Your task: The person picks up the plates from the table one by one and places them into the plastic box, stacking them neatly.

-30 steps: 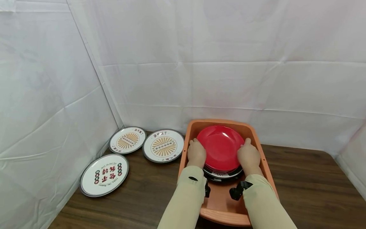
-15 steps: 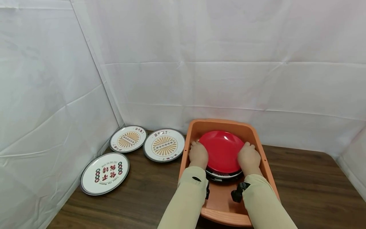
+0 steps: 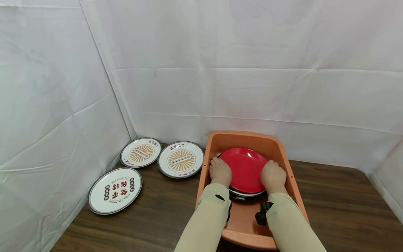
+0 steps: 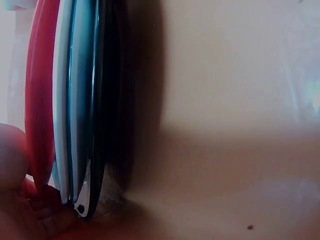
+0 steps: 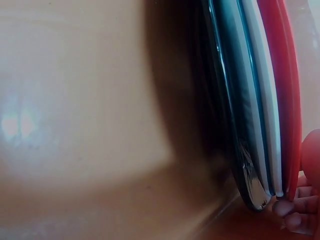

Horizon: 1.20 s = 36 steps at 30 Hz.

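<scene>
Plates (image 3: 245,171), stacked — left hand (image 3: 220,171), right hand (image 3: 273,176) gripping.

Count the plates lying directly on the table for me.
3: the corner plate at the back, the middle plate between it and the orange tub, and the near plate in front of the corner one. The stack under the red plate is inside the tub, uncounted.

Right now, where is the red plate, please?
Head view, right half: the red plate is topmost in the orange tub, between left hand and right hand.
</scene>
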Each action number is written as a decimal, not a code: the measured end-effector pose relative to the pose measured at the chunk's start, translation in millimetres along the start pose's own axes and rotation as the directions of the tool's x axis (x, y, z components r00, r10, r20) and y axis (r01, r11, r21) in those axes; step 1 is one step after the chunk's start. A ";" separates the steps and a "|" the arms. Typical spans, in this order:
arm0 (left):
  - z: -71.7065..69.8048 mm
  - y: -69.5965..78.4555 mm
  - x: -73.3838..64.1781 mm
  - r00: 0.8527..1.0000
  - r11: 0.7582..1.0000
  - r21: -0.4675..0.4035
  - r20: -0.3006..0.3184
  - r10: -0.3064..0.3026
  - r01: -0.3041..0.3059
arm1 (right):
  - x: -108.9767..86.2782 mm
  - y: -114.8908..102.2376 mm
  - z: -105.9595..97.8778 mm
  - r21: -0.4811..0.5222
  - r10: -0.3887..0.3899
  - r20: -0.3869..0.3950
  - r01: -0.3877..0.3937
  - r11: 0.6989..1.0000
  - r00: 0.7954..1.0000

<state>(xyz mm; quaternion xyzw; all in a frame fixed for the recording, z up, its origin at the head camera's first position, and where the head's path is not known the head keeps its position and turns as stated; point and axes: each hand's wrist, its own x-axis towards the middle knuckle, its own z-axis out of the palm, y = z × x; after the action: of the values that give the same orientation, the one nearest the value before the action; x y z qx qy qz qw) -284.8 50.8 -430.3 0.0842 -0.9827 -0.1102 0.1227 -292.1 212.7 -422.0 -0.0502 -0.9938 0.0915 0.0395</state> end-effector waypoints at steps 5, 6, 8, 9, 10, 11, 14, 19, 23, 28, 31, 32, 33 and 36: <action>-0.8 0.8 -0.6 1.000 0.999 0.035 0.025 0.004 -0.005 | -0.4 0.3 0.6 0.000 -0.005 0.003 0.005 1.000 1.000; -1.2 0.9 -1.0 1.000 0.999 0.043 0.031 0.005 -0.007 | -0.4 0.5 0.7 0.002 -0.005 0.004 0.005 1.000 1.000; -2.0 0.7 -1.6 0.999 0.998 0.062 0.036 0.009 -0.011 | -0.6 0.2 0.4 0.004 -0.007 0.006 0.007 1.000 1.000; -2.1 0.5 -1.9 0.999 0.997 0.072 0.036 0.011 -0.013 | -0.7 -0.1 0.5 0.002 -0.007 0.006 0.007 1.000 1.000; -2.1 0.5 -2.0 0.999 0.997 0.079 0.032 0.013 -0.015 | -0.8 -0.3 0.3 0.000 -0.009 0.007 0.009 1.000 1.000; -1.9 0.4 -2.2 1.000 0.996 0.083 0.028 0.014 -0.016 | -1.1 -0.6 0.1 -0.002 -0.008 0.008 0.009 1.000 1.000; -1.1 0.6 -2.0 1.000 0.995 0.094 0.022 0.016 -0.018 | -1.3 -1.0 -0.7 -0.009 -0.010 0.014 0.010 1.000 1.000; 0.5 0.7 -1.5 0.999 0.995 0.102 0.046 0.011 -0.016 | -1.5 -1.2 -1.0 -0.013 -0.003 0.023 0.004 1.000 1.000; 0.7 0.9 -1.3 0.998 0.995 0.102 0.058 0.007 -0.013 | -2.0 -1.3 0.0 -0.011 -0.006 0.018 0.006 1.000 1.000; 0.9 1.1 -1.0 0.998 0.995 0.103 0.069 0.007 -0.014 | -2.8 -2.6 0.6 -0.015 -0.011 0.006 0.011 1.000 1.000; 1.4 1.2 -0.8 0.997 0.994 0.108 0.079 0.008 -0.017 | -4.2 -3.3 -0.8 -0.018 -0.014 0.012 0.014 1.000 1.000; 1.4 1.2 -0.9 0.997 0.994 0.111 0.082 0.009 -0.018 | -4.7 -3.3 -1.3 -0.018 -0.013 0.017 0.013 1.000 1.000; 1.3 1.3 -1.0 0.996 0.993 0.115 0.085 0.010 -0.020 | -5.4 -3.5 -2.0 -0.017 -0.013 0.020 0.014 1.000 1.000; -0.5 1.7 -1.6 0.995 0.992 0.127 0.098 0.009 -0.022 | -6.7 -3.9 -3.2 -0.015 -0.015 0.028 0.016 1.000 0.999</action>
<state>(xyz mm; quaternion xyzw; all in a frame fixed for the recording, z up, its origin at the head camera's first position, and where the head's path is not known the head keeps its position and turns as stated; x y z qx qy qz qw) -283.4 52.6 -429.8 0.0788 -0.9932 -0.0500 0.0698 -285.6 208.8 -418.7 -0.0415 -0.9953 0.0841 0.0260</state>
